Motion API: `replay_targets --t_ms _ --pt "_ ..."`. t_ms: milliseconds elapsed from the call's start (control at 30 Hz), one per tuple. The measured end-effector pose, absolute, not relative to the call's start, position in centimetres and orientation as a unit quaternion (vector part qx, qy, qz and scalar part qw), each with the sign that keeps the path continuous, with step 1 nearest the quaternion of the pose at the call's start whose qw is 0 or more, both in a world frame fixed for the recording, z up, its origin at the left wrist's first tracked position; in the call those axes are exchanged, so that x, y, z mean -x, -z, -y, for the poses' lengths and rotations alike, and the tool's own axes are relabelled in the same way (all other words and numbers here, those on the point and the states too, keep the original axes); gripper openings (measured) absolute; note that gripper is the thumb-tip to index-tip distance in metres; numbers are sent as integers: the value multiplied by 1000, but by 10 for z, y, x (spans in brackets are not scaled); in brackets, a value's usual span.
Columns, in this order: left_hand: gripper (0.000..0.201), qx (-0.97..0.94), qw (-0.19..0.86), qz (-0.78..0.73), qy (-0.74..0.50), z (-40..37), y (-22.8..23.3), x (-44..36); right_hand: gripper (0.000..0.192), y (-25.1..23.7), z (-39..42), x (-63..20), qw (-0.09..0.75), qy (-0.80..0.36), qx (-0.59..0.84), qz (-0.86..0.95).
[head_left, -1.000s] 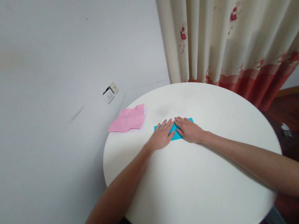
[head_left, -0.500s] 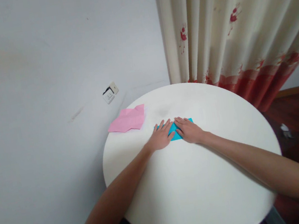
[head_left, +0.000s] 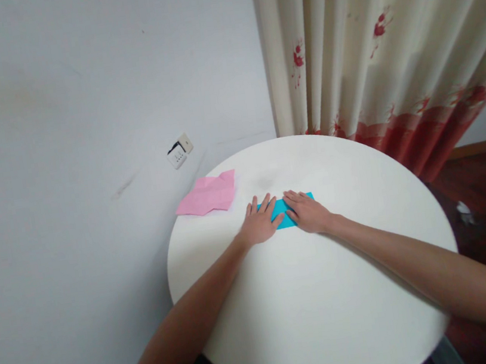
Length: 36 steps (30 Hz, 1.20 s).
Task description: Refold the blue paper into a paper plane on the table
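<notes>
On the round white counter [head_left: 322,297], the blue paper [head_left: 280,208] lies under the left hand [head_left: 258,225], fingers spread over its left end, and the flattened right hand [head_left: 310,212], covering its right; unequal pressure could skew it.

From head height above its near edge, the head view faces forward and down across nearly the whole round white table [head_left: 322,297], toward the floral curtain [head_left: 355,51] beyond its far edge.

My left hand [head_left: 260,224] and right hand [head_left: 310,213] lie on the strip [head_left: 280,208], one toward each end, on the desk [head_left: 313,298]. Farther back, left, lies the sheet [head_left: 207,195], near the wall [head_left: 83,138]; behind, right, hangs the curtain [head_left: 355,51].
</notes>
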<state>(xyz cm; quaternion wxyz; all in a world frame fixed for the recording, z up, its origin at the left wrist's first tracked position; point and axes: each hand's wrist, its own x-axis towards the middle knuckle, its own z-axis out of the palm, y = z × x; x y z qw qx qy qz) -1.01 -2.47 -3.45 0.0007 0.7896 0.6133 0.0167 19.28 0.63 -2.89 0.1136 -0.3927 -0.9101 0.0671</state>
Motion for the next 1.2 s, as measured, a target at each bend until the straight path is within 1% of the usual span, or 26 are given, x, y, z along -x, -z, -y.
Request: replay_targets --t_ms 267,400,733,1000,1100,1200 --pt "66 -799 -16 -601 -21 26 33 10 57 31 -8 -195 109 -60 359 925" --pt "63 -803 -15 -596 -22 25 35 11 58 32 -8 -195 100 -59 369 922" --pt "62 -799 6 -601 -17 25 34 13 63 36 -13 -198 88 -48 480 872" --pt "62 -801 18 -598 -17 29 29 12 64 39 -20 -204 108 -62 549 826" --pt "62 -805 26 -593 -15 29 29 12 63 37 -20 -204 134 -28 559 817" --pt "62 -806 30 -591 -14 29 28 11 60 33 -17 -202 156 5 527 836"
